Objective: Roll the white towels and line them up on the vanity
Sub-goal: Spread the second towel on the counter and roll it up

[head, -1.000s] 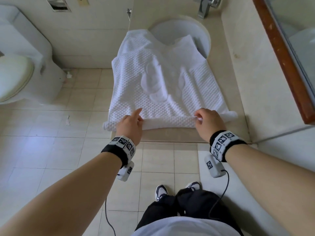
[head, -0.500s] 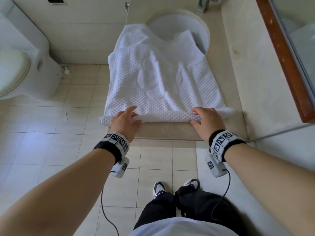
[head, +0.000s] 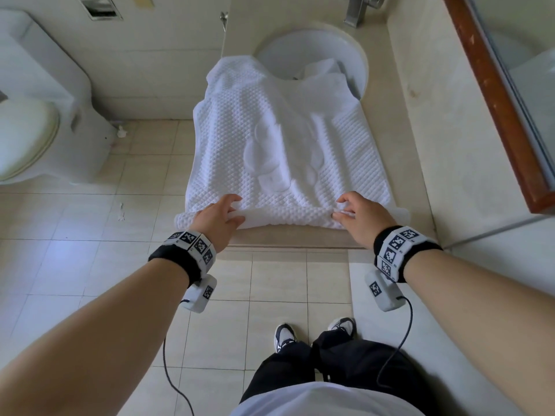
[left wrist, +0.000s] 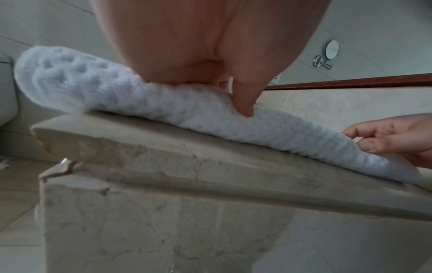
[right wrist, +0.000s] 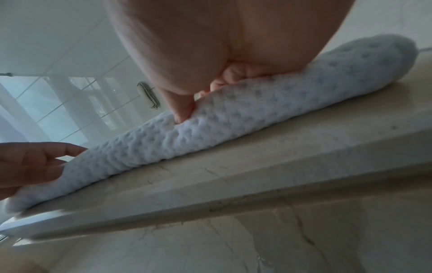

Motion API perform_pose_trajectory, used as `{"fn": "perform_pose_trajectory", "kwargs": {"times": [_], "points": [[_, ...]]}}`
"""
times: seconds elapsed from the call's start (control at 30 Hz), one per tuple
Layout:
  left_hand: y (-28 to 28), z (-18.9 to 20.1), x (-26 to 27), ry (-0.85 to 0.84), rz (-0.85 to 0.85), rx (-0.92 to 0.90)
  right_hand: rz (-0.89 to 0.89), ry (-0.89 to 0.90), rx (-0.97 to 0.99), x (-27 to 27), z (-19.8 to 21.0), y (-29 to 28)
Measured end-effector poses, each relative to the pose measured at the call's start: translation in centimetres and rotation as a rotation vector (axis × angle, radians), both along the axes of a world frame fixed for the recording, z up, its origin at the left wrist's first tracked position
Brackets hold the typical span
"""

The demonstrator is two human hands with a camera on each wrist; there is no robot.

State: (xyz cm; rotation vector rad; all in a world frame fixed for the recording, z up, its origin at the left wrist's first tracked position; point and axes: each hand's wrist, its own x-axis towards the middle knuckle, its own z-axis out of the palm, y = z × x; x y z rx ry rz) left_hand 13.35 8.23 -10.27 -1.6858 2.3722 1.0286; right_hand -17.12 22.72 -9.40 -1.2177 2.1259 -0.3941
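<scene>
A white waffle towel [head: 285,139] lies spread lengthwise on the beige stone vanity [head: 435,145], its far end drooping into the sink [head: 315,49]. Its near edge is turned into a thin roll [left wrist: 117,96] [right wrist: 233,120] that runs along the vanity's front edge and overhangs at the left. My left hand [head: 219,214] holds the roll near its left end, thumb dug into the near side [left wrist: 243,105] and fingers arched over the top. My right hand [head: 360,211] holds the roll's right end the same way [right wrist: 184,112].
A toilet [head: 30,115] stands to the left across the tiled floor. The faucet [head: 356,10] is behind the sink. A wood-framed mirror [head: 495,100] runs along the right wall, with bare counter between it and the towel. My feet are just below the vanity front.
The towel's near edge has gone from a flat fold to a thin roll, turned away from me. Both hands' fingers have reached forward over it.
</scene>
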Motion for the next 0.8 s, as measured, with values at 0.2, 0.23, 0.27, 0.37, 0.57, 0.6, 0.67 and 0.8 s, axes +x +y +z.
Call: {"fn": "perform_pose_trajectory", "kwargs": {"times": [0.2, 0.23, 0.27, 0.37, 0.57, 0.6, 0.67, 0.8], "points": [[-0.9, 0.5, 0.0, 0.044, 0.017, 0.096, 0.008, -0.038, 0.063, 0.1, 0.3, -0.2], [-1.0, 0.5, 0.0, 0.050, 0.012, 0.104, 0.012, -0.036, 0.073, 0.1, 0.3, -0.3], [-1.2, 0.5, -0.1, 0.047, -0.002, 0.107, 0.016, -0.030, 0.082, 0.1, 0.3, -0.4], [-1.7, 0.5, -0.1, 0.011, -0.041, 0.105, 0.024, -0.014, 0.095, 0.1, 0.4, -0.5], [-2.0, 1.1, -1.0, -0.115, -0.133, 0.024, 0.040, 0.040, 0.132, -0.1, 0.5, -1.6], [-2.1, 1.1, -1.2, -0.126, -0.141, 0.011, 0.038, 0.053, 0.132, -0.2, 0.5, -1.8], [-2.3, 0.8, -1.4, -0.118, -0.136, -0.023, 0.022, 0.075, 0.120, -0.3, 0.3, -2.1], [-2.3, -0.3, -1.2, -0.096, -0.121, -0.215, -0.006, 0.157, 0.029, -0.7, -0.6, -2.8]]}}
